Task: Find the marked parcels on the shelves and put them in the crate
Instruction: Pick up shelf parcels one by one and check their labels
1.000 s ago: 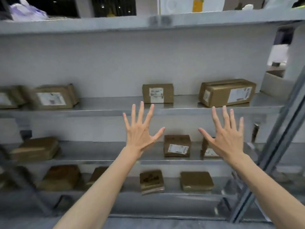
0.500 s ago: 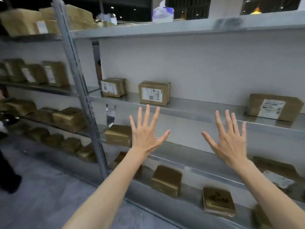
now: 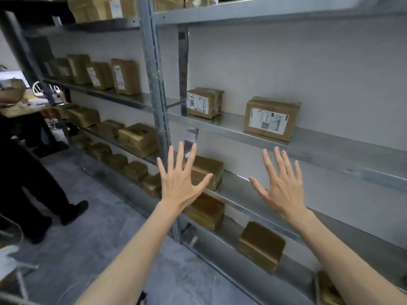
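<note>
The left hand and right hand hover, fingers spread, holding nothing. On the shelf beyond, the hand-numbered parcel faces its label outward. Right of it, a wider parcel lies lengthwise along the shelf.

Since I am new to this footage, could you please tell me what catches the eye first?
The left hand and right hand are raised in the foreground, fingers spread, holding nothing. Beyond them, on a metal shelf, sit a parcel with handwritten marking beside the upright post and a labelled parcel to its right.
</note>
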